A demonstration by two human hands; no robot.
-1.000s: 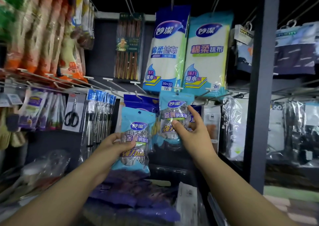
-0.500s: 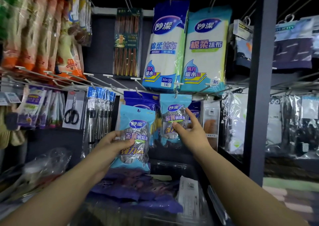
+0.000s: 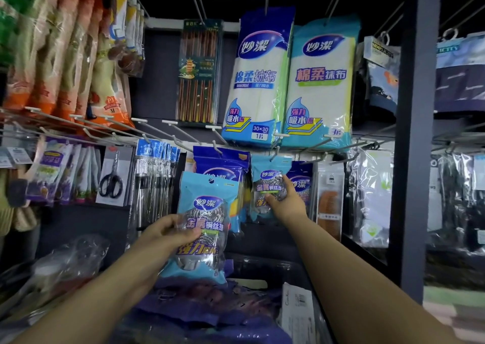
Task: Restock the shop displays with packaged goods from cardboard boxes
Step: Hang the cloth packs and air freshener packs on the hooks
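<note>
Scissors [image 3: 111,183] and a comb [image 3: 329,203] flank the pegs; left hand [image 3: 168,232] grips one scourer pack [image 3: 202,228], right hand [image 3: 284,203] pinches the hanging pack [image 3: 270,186], now reaching farther in.

Bare forearms (no sleeves); ringless hands

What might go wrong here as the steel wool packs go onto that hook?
1. The right hand pinches the hung steel wool pack low down; a tug might slide it off its hook.
2. The left hand grips the second pack mid-body, its hang hole free, so it may swing and miss the hook.
3. Bare hook tips nearby could snag a sleeve or wrapper.
</note>
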